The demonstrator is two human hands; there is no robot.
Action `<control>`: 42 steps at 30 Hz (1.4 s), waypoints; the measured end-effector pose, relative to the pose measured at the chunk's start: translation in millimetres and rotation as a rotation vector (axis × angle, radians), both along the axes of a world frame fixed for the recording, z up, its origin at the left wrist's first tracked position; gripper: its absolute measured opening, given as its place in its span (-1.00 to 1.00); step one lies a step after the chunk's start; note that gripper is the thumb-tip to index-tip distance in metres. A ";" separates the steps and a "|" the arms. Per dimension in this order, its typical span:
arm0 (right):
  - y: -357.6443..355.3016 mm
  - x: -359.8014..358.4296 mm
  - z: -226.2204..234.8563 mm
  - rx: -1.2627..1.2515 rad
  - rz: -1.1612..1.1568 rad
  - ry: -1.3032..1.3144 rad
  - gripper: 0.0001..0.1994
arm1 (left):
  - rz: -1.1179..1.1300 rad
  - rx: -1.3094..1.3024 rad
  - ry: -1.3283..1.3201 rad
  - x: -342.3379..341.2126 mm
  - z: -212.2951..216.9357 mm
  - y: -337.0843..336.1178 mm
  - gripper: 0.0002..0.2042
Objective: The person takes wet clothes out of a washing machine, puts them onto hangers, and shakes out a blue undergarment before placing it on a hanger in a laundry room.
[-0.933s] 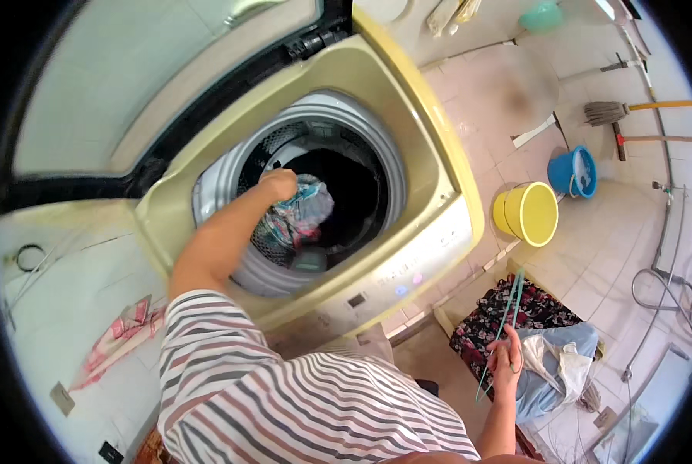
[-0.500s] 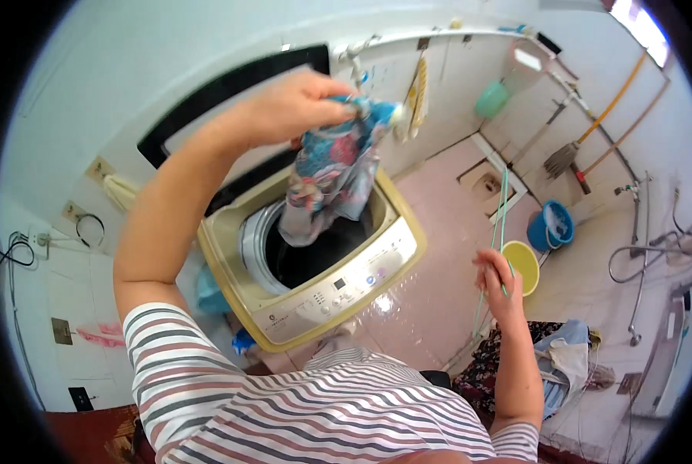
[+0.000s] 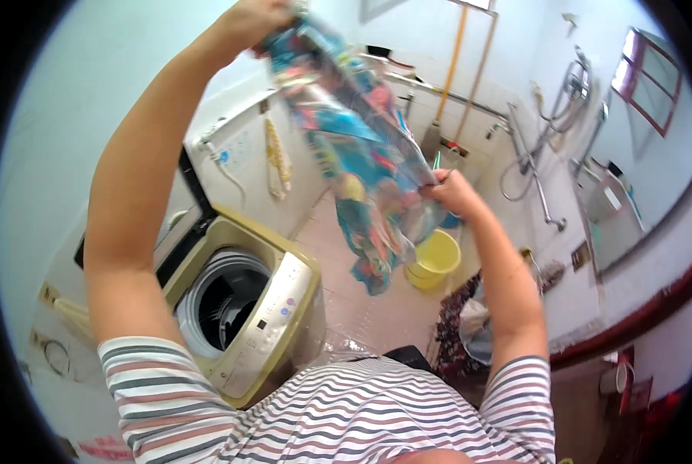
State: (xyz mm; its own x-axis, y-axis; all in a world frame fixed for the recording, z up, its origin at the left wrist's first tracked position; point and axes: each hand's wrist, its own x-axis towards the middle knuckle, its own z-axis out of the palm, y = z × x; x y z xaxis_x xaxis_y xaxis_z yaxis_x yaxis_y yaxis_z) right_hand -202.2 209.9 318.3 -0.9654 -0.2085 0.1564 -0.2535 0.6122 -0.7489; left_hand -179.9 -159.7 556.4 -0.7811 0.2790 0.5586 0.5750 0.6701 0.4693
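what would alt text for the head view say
A person holds a colourful patterned garment up high, left hand gripping its top, right hand its side. Below are an open top-loading washing machine and a yellow bucket.

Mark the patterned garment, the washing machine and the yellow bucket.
patterned garment [image 3: 361, 155], head view, middle of the hanging cloth.
washing machine [image 3: 280, 309], head view, its control panel.
yellow bucket [image 3: 439, 259], head view, its inner wall.
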 end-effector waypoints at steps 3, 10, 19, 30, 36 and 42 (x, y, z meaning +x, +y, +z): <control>83.2 15.7 35.8 0.266 -0.092 -0.006 -0.76 | 0.191 -0.300 -0.087 -36.6 -56.5 -26.6 -0.83; 125.0 35.1 104.9 0.629 -0.513 0.359 -0.83 | 0.007 -0.236 -0.398 -74.2 -144.9 9.7 -0.86; 122.4 33.7 134.3 -0.647 -0.330 0.237 -0.80 | -1.040 -0.236 -0.588 48.1 -140.5 75.6 -0.74; 59.4 115.3 194.0 -0.585 0.158 0.398 -0.67 | -0.746 0.510 -0.283 -32.1 -316.0 199.9 -0.10; 80.8 120.5 195.2 -0.536 -0.012 0.375 -0.74 | -1.273 0.996 -0.556 -28.7 -315.9 211.9 -0.39; 145.0 137.8 144.0 0.371 -0.114 0.327 -0.80 | -0.746 1.726 -0.998 -53.8 -336.7 165.0 -0.38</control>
State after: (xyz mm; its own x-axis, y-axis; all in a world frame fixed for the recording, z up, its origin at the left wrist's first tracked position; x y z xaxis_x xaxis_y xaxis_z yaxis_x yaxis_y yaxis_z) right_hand -64.4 354.9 462.3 -0.8981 -0.2030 0.3902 -0.3544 0.8594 -0.3685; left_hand -233.6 5.3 219.7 -0.9160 0.3885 0.1002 -0.3072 -0.8398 0.4476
